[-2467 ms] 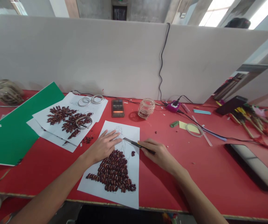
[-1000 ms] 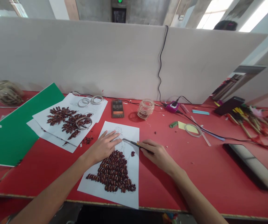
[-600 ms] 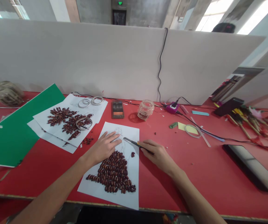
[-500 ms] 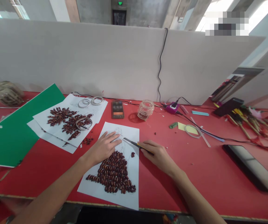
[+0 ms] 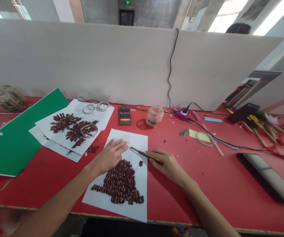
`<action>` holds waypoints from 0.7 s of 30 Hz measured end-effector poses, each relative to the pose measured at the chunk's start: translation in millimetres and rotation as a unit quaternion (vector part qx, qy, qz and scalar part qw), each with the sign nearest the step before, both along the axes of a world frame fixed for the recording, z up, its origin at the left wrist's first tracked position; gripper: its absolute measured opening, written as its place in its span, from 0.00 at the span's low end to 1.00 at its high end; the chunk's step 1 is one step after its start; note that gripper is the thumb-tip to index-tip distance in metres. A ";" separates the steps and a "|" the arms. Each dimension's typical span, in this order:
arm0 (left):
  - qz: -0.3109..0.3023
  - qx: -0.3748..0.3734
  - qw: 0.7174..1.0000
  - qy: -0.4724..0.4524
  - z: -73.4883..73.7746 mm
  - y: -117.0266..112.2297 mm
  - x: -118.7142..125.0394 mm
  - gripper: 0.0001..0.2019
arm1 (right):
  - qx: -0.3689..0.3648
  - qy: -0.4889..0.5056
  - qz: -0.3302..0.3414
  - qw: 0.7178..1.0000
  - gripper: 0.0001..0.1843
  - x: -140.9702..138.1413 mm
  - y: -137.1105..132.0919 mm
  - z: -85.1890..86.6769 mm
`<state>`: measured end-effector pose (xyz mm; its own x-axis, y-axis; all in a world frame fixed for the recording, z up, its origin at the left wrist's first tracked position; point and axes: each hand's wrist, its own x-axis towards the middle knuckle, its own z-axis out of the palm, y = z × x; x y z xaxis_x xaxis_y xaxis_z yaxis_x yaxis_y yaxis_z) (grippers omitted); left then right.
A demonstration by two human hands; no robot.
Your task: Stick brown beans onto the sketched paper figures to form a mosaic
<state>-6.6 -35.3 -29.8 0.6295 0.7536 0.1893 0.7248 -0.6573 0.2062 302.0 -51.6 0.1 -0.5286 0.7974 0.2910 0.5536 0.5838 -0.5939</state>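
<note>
While pinned flat near the tabletop's front edge, sheet (image 5: 137, 141) carrying a glued mass of brown seeds (image 5: 120, 181) over a faint pencil outline. Thin, light paper, likely to slide or curl unless pressed; seeds small, hard, smooth, apt to roll or pop loose if knocked. Best held down on bare paper beside the seeds, as here. Left hand (image 5: 109, 154) spread palm-down on the sheet's upper half, fingers open and flat, gripping nothing. Right hand (image 5: 165, 163) at the sheet's right edge, fingers closed around a slim tool (image 5: 143, 153), its dark tip resting on the paper just above the seeds; one loose seed (image 5: 141, 163) beside it. Farther toward the back edge: small jar (image 5: 154, 115), dark box (image 5: 124, 115), cable (image 5: 171, 72). Toward the left edge: more seeded sheets (image 5: 67, 126), tape rings (image 5: 96, 106), green card (image 5: 15, 138).
</note>
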 end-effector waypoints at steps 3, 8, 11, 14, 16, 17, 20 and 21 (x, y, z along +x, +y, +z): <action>0.003 -0.003 1.000 0.005 0.0 0.3 0.6 0.27 | -0.001 -0.001 0.004 1.000 0.18 0.3 0.2 -0.1; 0.001 0.005 1.000 0.013 1.3 -0.1 1.4 0.26 | 0.003 -0.002 -0.002 1.000 0.18 0.5 -0.6 -1.3; -0.003 0.007 1.000 0.017 2.6 -0.8 1.4 0.26 | 0.004 -0.001 0.002 1.000 0.18 0.6 -1.7 -1.7; -0.006 0.010 1.000 0.021 3.8 -1.4 1.4 0.25 | 0.008 -0.003 0.005 1.000 0.19 1.3 -2.5 -2.3; -0.005 0.012 1.000 0.020 4.2 -1.6 1.3 0.25 | 0.012 -0.006 0.004 1.000 0.19 2.0 -2.7 -2.7; -0.003 0.013 1.000 0.020 4.3 -1.7 1.3 0.25 | 0.014 -0.008 0.003 1.000 0.18 2.5 -2.7 -3.0; -0.004 0.013 1.000 0.018 4.2 -1.4 0.9 0.25 | 0.016 -0.013 0.006 1.000 0.18 3.7 -2.4 -4.2; -0.004 0.013 1.000 0.017 4.0 -1.2 0.8 0.25 | 0.018 -0.013 0.007 1.000 0.18 4.0 -2.3 -4.8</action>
